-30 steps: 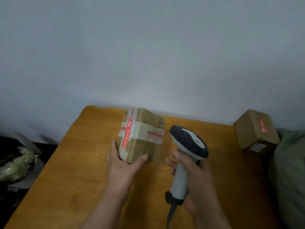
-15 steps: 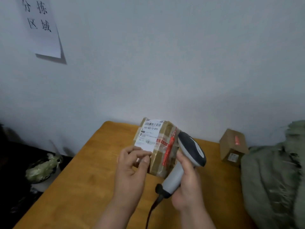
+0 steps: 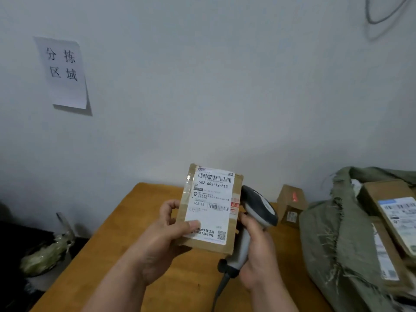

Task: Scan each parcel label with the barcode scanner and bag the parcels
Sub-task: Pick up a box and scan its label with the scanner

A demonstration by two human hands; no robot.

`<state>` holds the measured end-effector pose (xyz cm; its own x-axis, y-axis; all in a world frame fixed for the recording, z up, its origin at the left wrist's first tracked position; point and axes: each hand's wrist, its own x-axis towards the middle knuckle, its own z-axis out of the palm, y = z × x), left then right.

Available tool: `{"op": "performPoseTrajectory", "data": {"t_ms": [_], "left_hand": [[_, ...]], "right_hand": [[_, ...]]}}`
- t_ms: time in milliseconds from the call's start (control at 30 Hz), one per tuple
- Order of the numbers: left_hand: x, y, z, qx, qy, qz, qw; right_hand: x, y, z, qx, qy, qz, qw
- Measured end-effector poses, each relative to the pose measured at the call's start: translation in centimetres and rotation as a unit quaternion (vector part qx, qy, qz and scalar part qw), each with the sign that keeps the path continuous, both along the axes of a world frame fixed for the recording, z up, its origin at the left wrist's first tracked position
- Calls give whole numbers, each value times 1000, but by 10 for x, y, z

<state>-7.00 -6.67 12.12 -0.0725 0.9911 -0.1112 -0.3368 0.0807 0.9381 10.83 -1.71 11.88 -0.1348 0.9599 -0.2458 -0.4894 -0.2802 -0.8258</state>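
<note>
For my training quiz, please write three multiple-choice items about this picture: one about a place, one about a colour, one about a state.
1. Where is the small cardboard box?
A. on the table's far edge
B. on the floor
C. inside the sack

2. What colour is the woven sack?
A. blue
B. green
C. red

3. What does the left hand do?
A. rests flat on the table
B. holds the labelled parcel
C. holds the scanner

Answers:
1 A, it stands on the wooden table by the wall.
2 B, its cloth is dull green.
3 B, the thumb presses the label; the right hand holds the barcode scanner.

Left grip (image 3: 166, 230) curled, raised; right grip (image 3: 256, 251) clenched.
</note>
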Motion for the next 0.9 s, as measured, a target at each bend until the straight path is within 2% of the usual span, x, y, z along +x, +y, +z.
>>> {"op": "performPoseTrajectory", "data": {"t_ms": [100, 267, 433, 600, 900], "left_hand": [[-9, -9, -3, -3, -10, 7, 1000], [-27, -21, -21, 7, -15, 128, 992], [-34, -24, -30, 22, -17, 185, 982], [-39, -21, -30, 45, -15, 197, 979], [-43, -18, -27, 64, -12, 183, 981]], "right_hand": [[-9, -9, -1, 2, -55, -18, 998], [-16, -26, -1, 38, -172, -62, 982], [-18, -47, 8, 114, -243, 16, 963], [-27, -64, 19, 174, -268, 93, 943], [-29, -71, 26, 200, -257, 110, 939]]}}
